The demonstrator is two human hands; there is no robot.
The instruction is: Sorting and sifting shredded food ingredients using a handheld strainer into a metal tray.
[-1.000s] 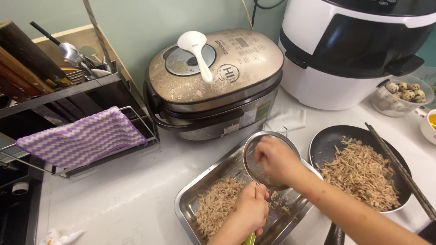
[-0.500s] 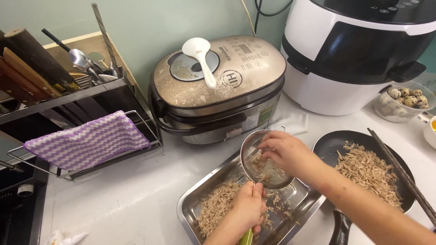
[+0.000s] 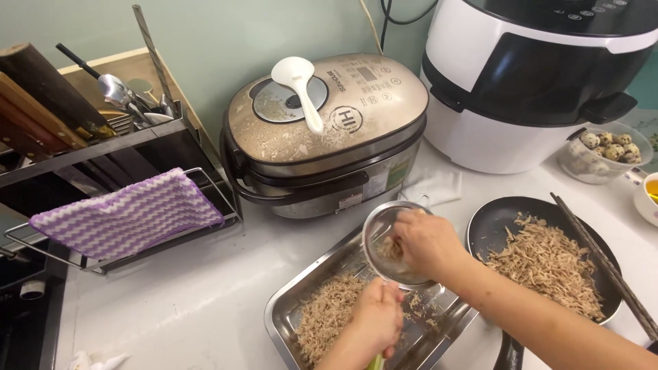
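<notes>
Small sieve point(image 3: 391, 240) gripped by handle in left hand point(image 3: 375, 322) over steel tray point(image 3: 288, 315); shredded meat point(image 3: 389, 248) inside pressed by right hand point(image 3: 428, 243).

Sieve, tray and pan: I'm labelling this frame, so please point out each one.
Sieve point(image 3: 381, 226), head view, bare mesh near its upper-left rim.
Tray point(image 3: 282, 321), head view, left steel rim.
Pan point(image 3: 490, 223), head view, bare black inside, left part.

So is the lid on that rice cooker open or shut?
Shut. The rice cooker lid lies flat on its body with no gap at the seam, and a white rice paddle rests on top of it.
</notes>
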